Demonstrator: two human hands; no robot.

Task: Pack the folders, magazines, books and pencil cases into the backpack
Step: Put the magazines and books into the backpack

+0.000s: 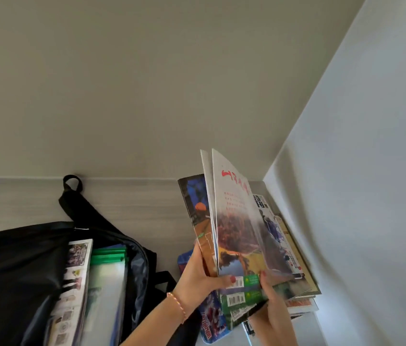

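Fingers point(231, 279) of the left hand point(198, 278) curl round the lower left corner of a sheaf of magazines point(236, 233), thumb laid across the front cover near the barcode; fingers of the right hand point(275, 310) close on the lower right edge of the same sheaf, one painted nail showing on the cover. Both hands are thus shut on the magazines, at lower centre-right of the frame. The sheaf stands nearly upright, long axis running from the hands up toward the frame's centre, top edges pointing up and slightly left, front cover facing the camera. Its upper corners fan apart, which suggests thin, limp, glossy issues, light singly but apt to slide on one another; a grip across the bottom edge, squeezing all spines together, looks the soundest hold. Beneath and to the right, further books and magazines point(299, 293) lie stacked flat against the wall. A blue pencil case point(211, 323) lies below the left hand. At lower left the black backpack point(17, 270) lies open, already holding a book point(72, 290) and green-edged folders point(107, 278) standing on edge, with some room apparently left beside them.
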